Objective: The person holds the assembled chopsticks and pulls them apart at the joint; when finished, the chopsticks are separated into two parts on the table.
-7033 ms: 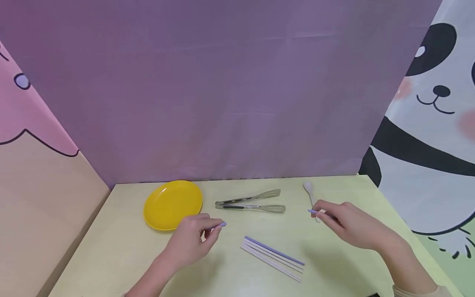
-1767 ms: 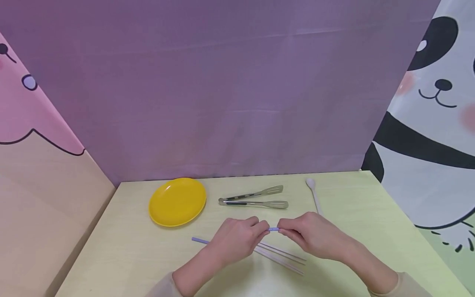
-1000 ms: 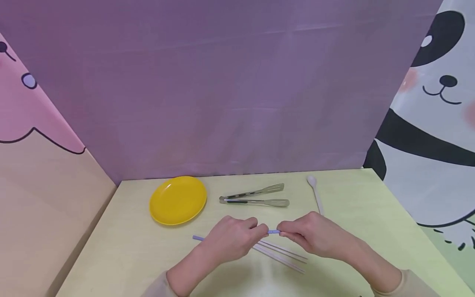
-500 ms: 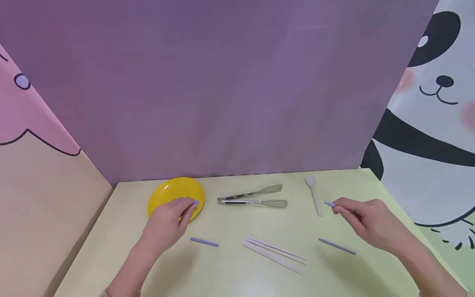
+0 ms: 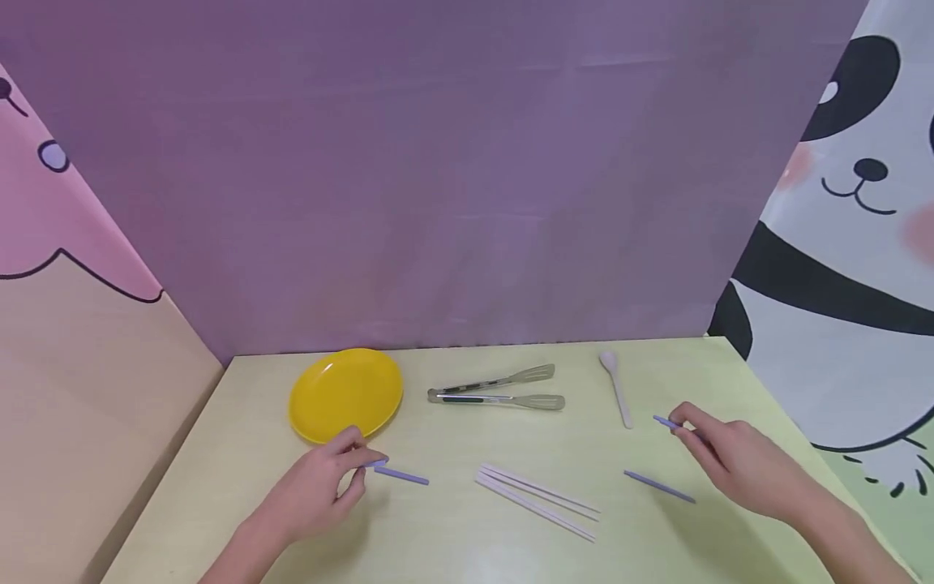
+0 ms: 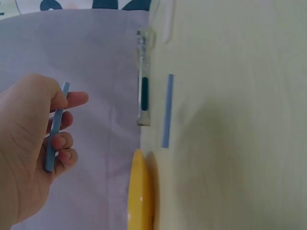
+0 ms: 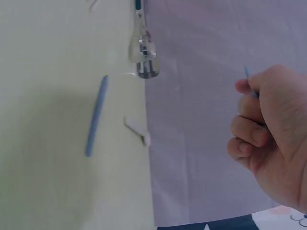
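Observation:
My left hand pinches a short purple chopstick half between thumb and fingers, above the left of the table. Close to its fingertips another purple chopstick half lies on the tabletop. At the right, my right hand holds a thin purple chopstick half, mostly hidden by the fingers in the right wrist view. Below that hand a thinner, tapered purple half rests on the table. Between the two hands lie several pale pink chopsticks, side by side and slanting.
A yellow plate stands at the back left, just beyond my left hand. Metal tongs lie spread at the back middle. Right of them is a pale spoon. A purple cloth wall rises along the table's back edge.
The hands, together on one purple chopstick a second ago, have parted with a half each. Since half a second ago, the left hand has come down and nearer; the right has shifted slightly right and nearer.

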Action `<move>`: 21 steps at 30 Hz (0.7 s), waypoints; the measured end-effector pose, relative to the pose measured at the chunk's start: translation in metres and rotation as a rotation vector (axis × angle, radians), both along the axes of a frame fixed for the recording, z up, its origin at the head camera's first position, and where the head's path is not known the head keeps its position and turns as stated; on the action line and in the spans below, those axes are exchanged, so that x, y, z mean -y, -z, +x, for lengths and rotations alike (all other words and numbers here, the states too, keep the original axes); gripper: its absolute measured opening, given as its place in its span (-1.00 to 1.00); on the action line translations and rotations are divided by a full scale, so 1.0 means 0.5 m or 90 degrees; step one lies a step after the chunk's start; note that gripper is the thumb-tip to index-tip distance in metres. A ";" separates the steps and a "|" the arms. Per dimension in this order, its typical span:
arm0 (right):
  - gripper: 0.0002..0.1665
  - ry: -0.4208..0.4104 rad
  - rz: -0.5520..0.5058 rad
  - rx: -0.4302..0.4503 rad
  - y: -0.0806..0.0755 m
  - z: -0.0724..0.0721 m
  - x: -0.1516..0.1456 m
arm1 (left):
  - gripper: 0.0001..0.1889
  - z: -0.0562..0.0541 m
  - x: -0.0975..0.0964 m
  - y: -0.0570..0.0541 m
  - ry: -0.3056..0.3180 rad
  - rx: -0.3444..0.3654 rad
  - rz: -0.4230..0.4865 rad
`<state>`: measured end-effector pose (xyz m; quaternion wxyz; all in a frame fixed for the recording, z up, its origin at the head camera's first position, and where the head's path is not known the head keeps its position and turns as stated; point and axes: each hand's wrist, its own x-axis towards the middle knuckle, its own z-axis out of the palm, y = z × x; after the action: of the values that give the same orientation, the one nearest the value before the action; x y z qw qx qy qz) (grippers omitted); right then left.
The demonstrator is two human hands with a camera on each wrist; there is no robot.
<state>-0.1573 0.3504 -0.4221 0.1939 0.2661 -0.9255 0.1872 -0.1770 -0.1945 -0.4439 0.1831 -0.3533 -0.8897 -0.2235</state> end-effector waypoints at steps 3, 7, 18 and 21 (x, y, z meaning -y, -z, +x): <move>-0.55 -0.009 -0.024 -0.045 0.018 -0.008 -0.003 | -0.66 0.000 0.006 0.011 0.004 0.023 -0.015; -0.49 -0.012 -0.037 -0.091 0.043 -0.021 -0.001 | -0.65 -0.010 0.004 0.026 0.003 0.034 -0.040; -0.69 0.020 0.001 0.063 0.098 -0.020 0.014 | -0.77 -0.039 -0.010 0.073 0.045 0.073 -0.044; -0.70 0.031 0.019 0.134 0.109 -0.016 0.016 | -0.78 -0.047 -0.015 0.084 0.056 0.098 -0.054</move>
<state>-0.1652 0.3425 -0.4767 0.0958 0.2253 -0.9497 0.1952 -0.2007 -0.1872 -0.4859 0.0889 -0.3810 -0.8935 -0.2203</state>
